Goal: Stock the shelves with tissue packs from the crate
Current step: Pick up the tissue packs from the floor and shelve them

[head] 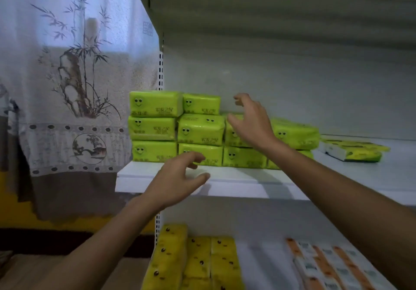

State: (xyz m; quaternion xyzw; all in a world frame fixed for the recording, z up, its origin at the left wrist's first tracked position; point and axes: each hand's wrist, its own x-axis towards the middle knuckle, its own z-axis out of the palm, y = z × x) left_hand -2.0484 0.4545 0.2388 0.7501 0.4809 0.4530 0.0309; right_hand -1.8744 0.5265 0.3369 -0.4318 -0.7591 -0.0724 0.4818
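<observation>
Several lime-green tissue packs [200,132] with smiley faces are stacked on the white middle shelf [225,177], three high at the left and two high further right. My left hand [177,177] hovers in front of the bottom row with fingers loosely spread, holding nothing. In front of the second-row packs, my right hand [249,120] is raised with its fingers relaxed and empty. No crate is in view.
A white and yellow pack [353,151] lies flat at the right of the same shelf. The lower shelf holds yellow packs [198,262] and orange-and-white packs [333,267]. A printed curtain [67,87] hangs at left, and the upper shelf's underside [270,8] is overhead.
</observation>
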